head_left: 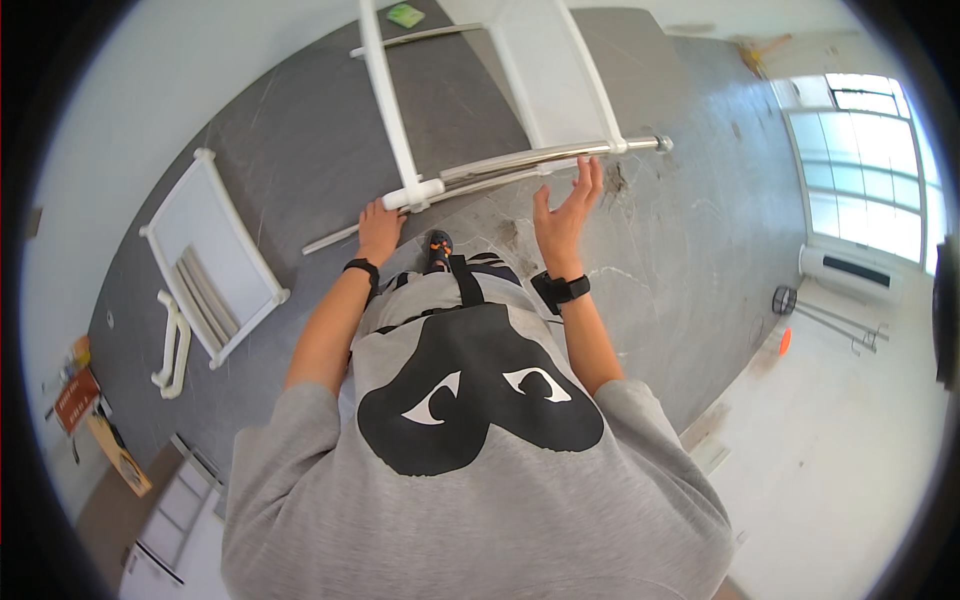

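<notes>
A rack frame point(388, 110) of white tubes lies or stands on the floor in front of me, with silvery metal tubes point(540, 156) along its near side. My left hand point(380, 232) is curled at its near-left white corner, the fingertips against the white end piece point(415, 193). A thin metal rod point(328, 241) sticks out to the left from under that hand. My right hand point(566, 215) has its fingers apart, the tips just below or touching the metal tubes near their right part. A white panel point(555, 80) fills the frame's right side.
On the left lie a white-framed panel point(215, 250) with several beige strips on it and a white handle-shaped piece point(173, 345). A green packet point(406, 15) lies at the far side. My shoe point(438, 248) is close to the rack. Cardboard-like items point(78, 398) stand far left.
</notes>
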A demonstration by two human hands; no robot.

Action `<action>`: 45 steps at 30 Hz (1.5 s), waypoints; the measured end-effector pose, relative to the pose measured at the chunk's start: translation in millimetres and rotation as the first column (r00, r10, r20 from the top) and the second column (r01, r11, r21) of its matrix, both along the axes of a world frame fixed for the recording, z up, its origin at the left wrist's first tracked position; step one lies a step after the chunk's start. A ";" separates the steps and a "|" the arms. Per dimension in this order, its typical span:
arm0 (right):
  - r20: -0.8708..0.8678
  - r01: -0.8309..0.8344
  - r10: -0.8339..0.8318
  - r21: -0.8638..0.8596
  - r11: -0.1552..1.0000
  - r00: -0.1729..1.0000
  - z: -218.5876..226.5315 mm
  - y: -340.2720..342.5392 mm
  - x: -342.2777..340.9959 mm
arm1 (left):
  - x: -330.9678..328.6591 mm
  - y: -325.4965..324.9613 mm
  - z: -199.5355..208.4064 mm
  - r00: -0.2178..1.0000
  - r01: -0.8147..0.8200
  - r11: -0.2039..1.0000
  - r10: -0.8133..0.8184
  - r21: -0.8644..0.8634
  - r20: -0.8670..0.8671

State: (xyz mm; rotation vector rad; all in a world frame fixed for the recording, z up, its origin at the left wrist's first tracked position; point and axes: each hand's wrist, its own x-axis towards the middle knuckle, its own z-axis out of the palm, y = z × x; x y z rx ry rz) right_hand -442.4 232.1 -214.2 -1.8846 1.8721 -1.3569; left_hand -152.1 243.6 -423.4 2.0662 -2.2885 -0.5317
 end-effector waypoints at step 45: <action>-0.453 -0.516 0.665 0.419 0.747 0.594 160.5 -21.0 16.6 | 109.9 58.0 362.9 0.943 0.233 0.878 -0.309 -0.417 -0.125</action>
